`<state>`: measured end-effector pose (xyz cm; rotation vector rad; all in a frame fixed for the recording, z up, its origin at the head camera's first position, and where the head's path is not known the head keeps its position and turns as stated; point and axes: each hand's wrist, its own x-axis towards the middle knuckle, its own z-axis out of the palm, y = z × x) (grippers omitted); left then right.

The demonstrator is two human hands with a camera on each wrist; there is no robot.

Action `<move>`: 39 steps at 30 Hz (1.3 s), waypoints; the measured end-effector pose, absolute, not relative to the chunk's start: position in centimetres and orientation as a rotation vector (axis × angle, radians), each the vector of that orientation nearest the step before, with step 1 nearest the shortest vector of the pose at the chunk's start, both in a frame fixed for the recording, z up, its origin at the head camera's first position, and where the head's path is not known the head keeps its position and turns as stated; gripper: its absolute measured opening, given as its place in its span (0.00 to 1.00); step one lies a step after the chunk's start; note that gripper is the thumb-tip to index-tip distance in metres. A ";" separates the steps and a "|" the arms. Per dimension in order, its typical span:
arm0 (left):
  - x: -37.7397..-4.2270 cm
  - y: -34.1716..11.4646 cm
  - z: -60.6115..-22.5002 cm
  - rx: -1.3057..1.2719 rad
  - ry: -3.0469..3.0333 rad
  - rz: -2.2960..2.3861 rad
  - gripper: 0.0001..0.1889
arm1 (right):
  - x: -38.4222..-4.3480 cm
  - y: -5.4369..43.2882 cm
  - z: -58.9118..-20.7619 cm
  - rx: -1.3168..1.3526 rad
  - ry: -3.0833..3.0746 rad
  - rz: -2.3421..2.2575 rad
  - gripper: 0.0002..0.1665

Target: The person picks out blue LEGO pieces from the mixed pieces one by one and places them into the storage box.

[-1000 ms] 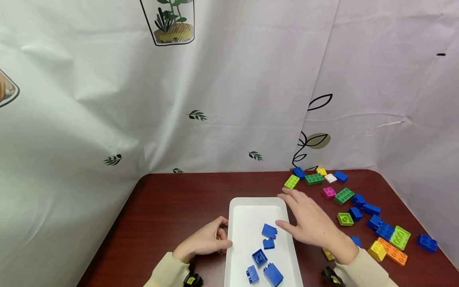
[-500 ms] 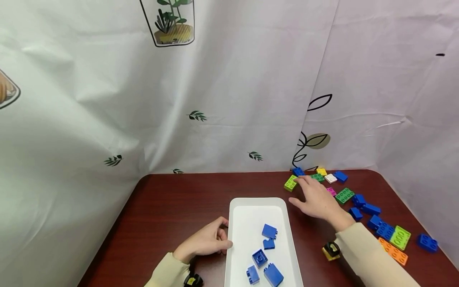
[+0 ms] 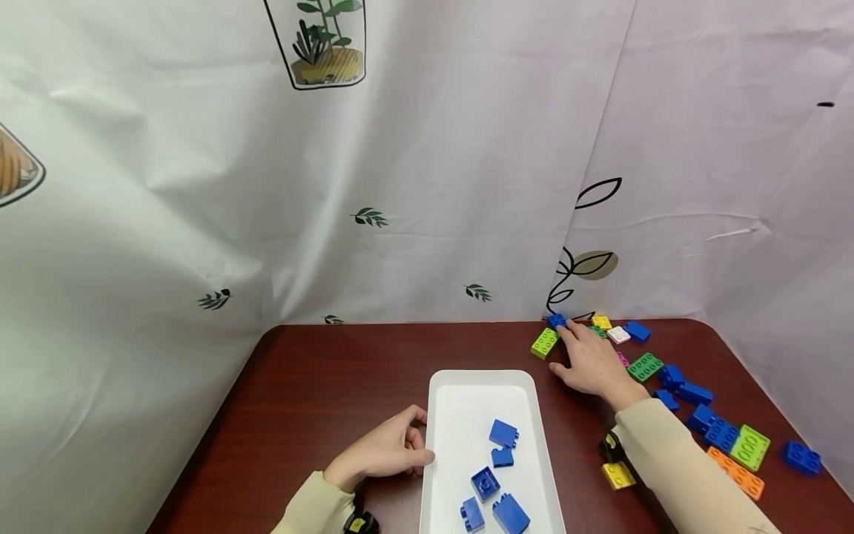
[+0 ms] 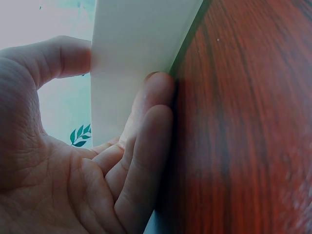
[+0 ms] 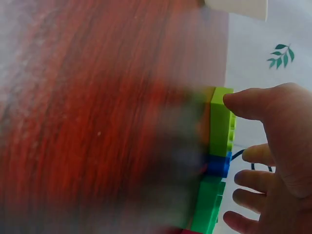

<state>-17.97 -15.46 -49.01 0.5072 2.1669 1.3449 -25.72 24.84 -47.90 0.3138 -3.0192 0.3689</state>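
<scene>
A white tray (image 3: 482,393) with several blue bricks (image 3: 511,513) in it lies at the front middle in the head view. My left hand (image 3: 383,449) grips its left side: the left wrist view has the thumb on the rim and fingers (image 4: 146,156) against the outer wall (image 4: 126,53). My right hand (image 3: 594,363) is at the far right, fingers spread, holding nothing. Its fingertips are over or just beside a blue brick (image 3: 556,320); contact cannot be told. Left of them lies a lime brick (image 5: 220,122). A green brick (image 5: 207,202) is partly hidden under the hand.
Loose bricks spread down the table's right side: white (image 3: 618,335), green (image 3: 645,366), blue (image 3: 803,458), lime (image 3: 750,448) and orange (image 3: 736,472). A yellow brick (image 3: 618,475) lies by the right wrist. A white curtain (image 3: 427,163) hangs behind the dark red table (image 3: 333,371).
My right hand has moved from the tray's right edge away toward the far bricks, reaching the blue one at the back. The left hand and tray have stayed in place.
</scene>
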 end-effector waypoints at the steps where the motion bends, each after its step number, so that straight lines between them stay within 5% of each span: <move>1: -18.0 -15.5 -49.0 0.508 2.167 1.345 0.27 | -25.8 24.8 -48.0 0.310 -3.027 0.363 0.47; 29: -17.9 -15.5 -49.2 0.524 2.180 1.352 0.28 | -22.2 23.6 -47.6 0.413 -2.884 0.060 0.32; 39: -18.0 -15.5 -49.1 0.518 2.176 1.348 0.28 | -20.1 23.6 -47.1 0.482 -2.833 0.040 0.18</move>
